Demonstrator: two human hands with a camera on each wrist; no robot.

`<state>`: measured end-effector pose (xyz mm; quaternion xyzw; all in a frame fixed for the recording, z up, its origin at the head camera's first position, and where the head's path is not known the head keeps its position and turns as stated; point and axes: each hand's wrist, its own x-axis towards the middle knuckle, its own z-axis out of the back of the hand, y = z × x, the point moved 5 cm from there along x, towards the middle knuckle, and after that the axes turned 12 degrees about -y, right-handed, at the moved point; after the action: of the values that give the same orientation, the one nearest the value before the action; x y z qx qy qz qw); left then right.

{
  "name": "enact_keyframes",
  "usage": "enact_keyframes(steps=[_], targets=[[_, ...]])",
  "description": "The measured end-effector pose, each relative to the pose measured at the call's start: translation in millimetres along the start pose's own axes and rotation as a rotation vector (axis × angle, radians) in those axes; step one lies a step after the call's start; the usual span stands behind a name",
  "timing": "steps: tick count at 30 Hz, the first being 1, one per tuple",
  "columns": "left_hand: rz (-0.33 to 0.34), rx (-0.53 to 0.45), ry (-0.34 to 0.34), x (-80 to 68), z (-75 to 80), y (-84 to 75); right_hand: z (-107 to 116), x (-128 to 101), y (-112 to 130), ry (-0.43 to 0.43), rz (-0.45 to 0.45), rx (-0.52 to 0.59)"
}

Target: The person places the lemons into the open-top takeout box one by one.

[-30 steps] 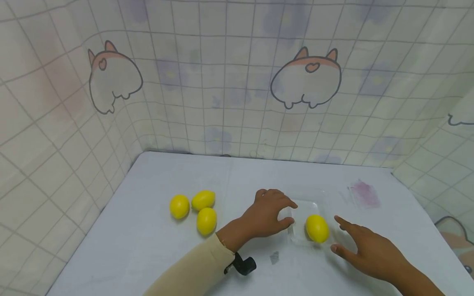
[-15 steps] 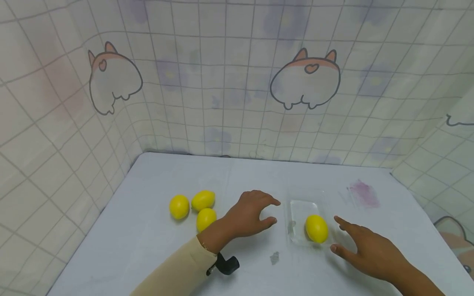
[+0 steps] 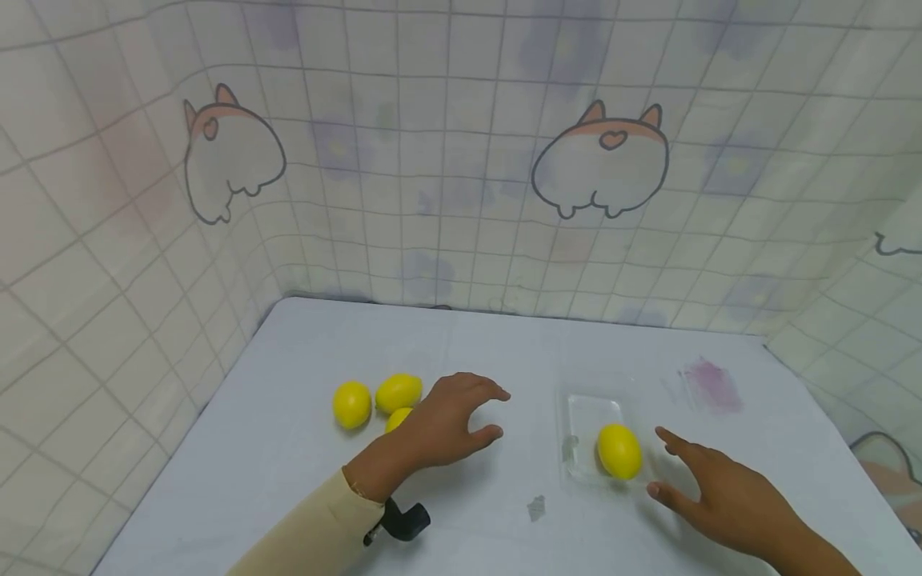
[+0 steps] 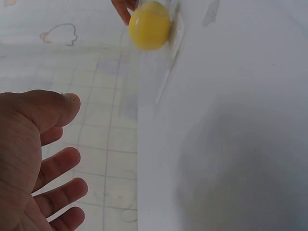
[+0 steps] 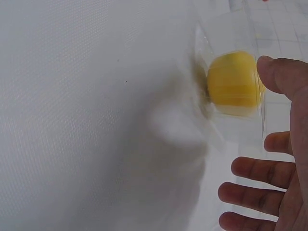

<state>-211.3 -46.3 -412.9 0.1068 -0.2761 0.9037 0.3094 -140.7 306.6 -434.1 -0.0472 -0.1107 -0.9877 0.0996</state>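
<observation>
Hands (image 3: 441,424) (image 3: 738,500) farther apart than before

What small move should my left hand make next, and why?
Probably reach left and curl your left hand's fingers around one of the loose lemons. That hand holds nothing and partly covers one of those three in the head view, while the clear container has just a single lemon in it.
</observation>
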Motion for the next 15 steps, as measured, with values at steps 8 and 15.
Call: enact_keyframes(steps=[8,15], targets=[[0.041,-0.002,-0.029,-12.3,16.2,16.1,-2,0,0,-0.022,0.014,0.008],[0.079,-0.014,-0.055,-27.9,27.4,28.4,-2,1,-1,-0.023,0.014,0.003]])
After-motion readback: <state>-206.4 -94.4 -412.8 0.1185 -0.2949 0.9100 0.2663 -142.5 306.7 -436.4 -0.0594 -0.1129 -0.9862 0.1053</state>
